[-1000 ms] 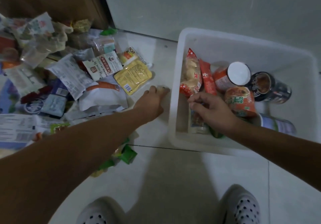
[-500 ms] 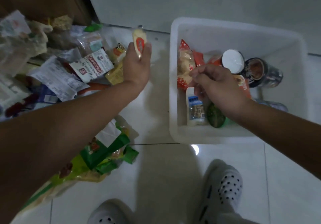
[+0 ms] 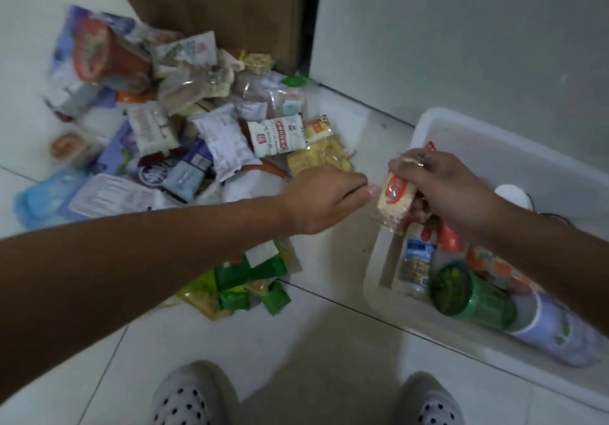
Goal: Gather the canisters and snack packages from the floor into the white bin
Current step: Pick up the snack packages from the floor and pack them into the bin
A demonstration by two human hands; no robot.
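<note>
My right hand (image 3: 445, 190) grips a small yellow snack pack with a red label (image 3: 395, 200), held over the left rim of the white bin (image 3: 425, 121). My left hand (image 3: 323, 200) hovers just left of the pack with loosely curled fingers, its thumb tip at the pack's edge. Inside the bin lie a green canister (image 3: 468, 292), a pale purple canister (image 3: 553, 332), a white-lidded can (image 3: 512, 195) and several packets. A heap of snack packages (image 3: 197, 147) covers the floor to the left.
Green packets (image 3: 250, 279) lie on the tiles under my left forearm. A brown panel (image 3: 214, 6) stands behind the heap, with a white wall to its right. My two white dotted shoes (image 3: 194, 395) (image 3: 431, 398) are at the bottom.
My left hand lifted the small pack off the floor and carried it right to the bin's edge. My right hand came up from inside the bin and took hold of it.
</note>
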